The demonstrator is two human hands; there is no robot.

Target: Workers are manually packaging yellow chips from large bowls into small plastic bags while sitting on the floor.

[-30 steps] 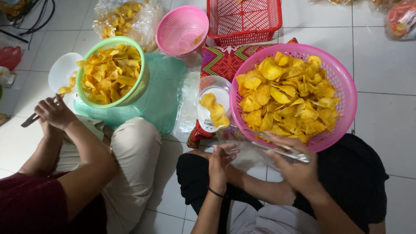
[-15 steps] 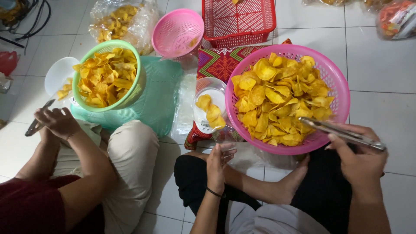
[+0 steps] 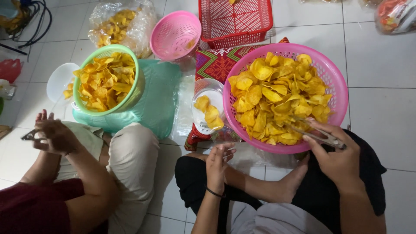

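right hand (image 3: pixel 336 158): we grip a pair of metal tongs (image 3: pixel 314 132), fingers wrapped around the handle end, with the tips pushed into the chips at the near rim of the big pink basket (image 3: pixel 338 82); the tool keeps our skin off the food.
tongs: the arms look nearly pressed together among the chips; we cannot tell whether a chip sits between the tips.
left hand (image 3: pixel 219 162): it rests on clear plastic (image 3: pixel 249 154) spread over our lap, fingers loosely bent and pinching the film's edge, seemingly to keep a bag ready below the basket.
yellow chips (image 3: pixel 277 93): heaped in the pink basket, which sits on the floor just ahead of our crossed legs, within reach of both hands.
clear round tub (image 3: pixel 208 102): touching the basket's left side, holding a few chips; close by so a short swing of the tongs reaches it.
patterned cloth (image 3: pixel 216 63): lies under tub and basket, keeping them off the tiles.
co-worker's hand (image 3: pixel 54 136): at the left, closed around a dark tool (image 3: pixel 29 135), apart from ours.
green basket (image 3: pixel 104 82): full of chips, set on a teal lid (image 3: pixel 160 102) before the co-worker's knees.
further back: a small pink basket (image 3: pixel 175 32), a red crate (image 3: pixel 236 19) and a bag of chips (image 3: pixel 117 26) stand on the floor, parked out of the way.
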